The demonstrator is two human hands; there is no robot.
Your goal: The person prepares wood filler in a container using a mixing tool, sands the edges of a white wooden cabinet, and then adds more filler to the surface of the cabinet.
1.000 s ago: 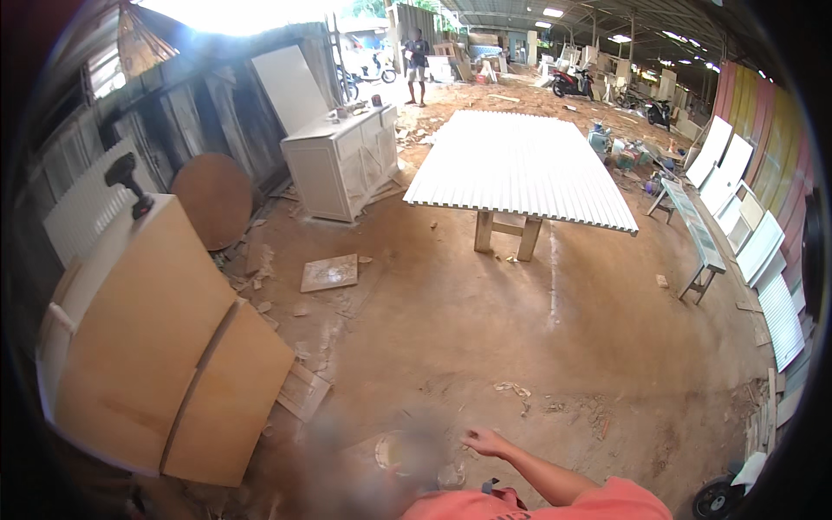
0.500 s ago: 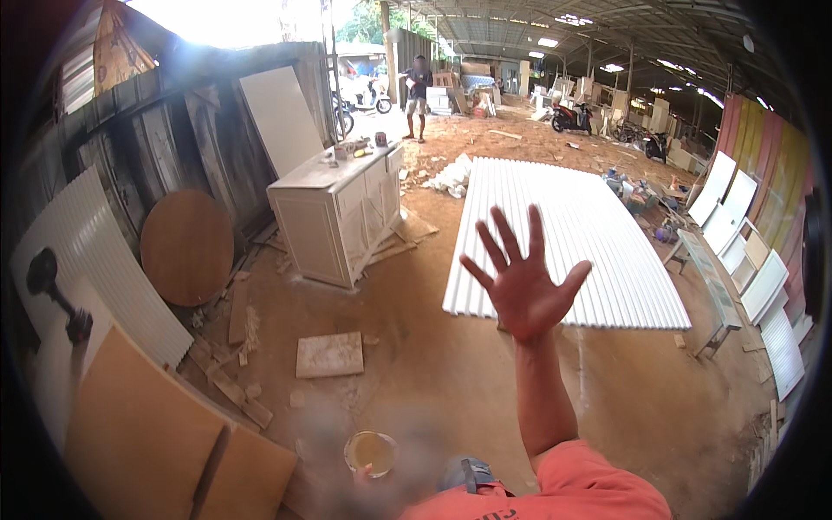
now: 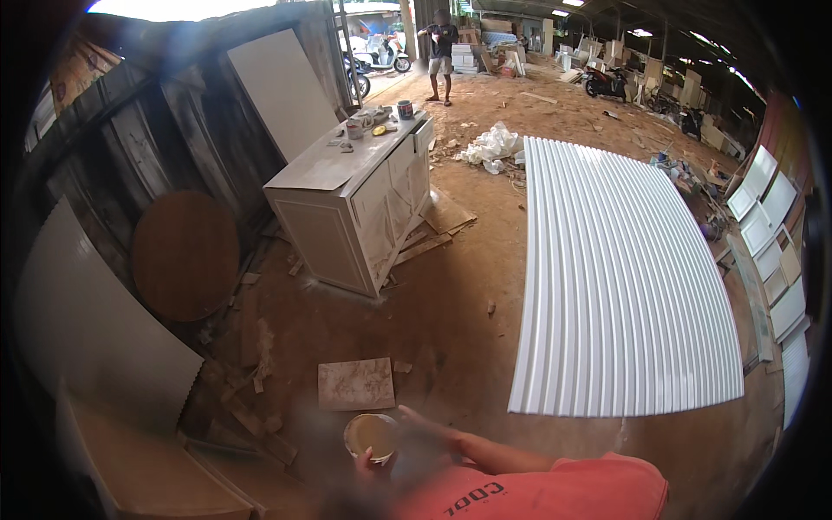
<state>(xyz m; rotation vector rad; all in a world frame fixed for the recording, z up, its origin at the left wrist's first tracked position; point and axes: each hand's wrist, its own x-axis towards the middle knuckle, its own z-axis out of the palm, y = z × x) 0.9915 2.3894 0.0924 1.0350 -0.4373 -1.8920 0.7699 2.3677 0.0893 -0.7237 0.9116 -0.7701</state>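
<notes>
Low in the view, my left hand [image 3: 373, 462] grips a round, pale-rimmed tub [image 3: 371, 436] with tan contents; its thumb lies over the near rim. My right hand [image 3: 426, 426] is beside the tub's right edge, fingers stretched toward it. A blurred patch covers part of that hand, so whether it touches the rim is unclear. Just beyond the tub, a stained rectangular board [image 3: 355, 385] lies on the dirt floor.
A white cabinet [image 3: 347, 217] carries cans on its top, ahead to the left. White corrugated sheeting [image 3: 624, 286] lies to the right. Panels and a round brown board [image 3: 185, 255] lean along the left wall. Another person [image 3: 440, 56] stands far off near scooters.
My right hand has come down from its raised, spread pose to beside the tub. The view has shifted, and the sheeting appears farther right. The left hand still holds the tub.
</notes>
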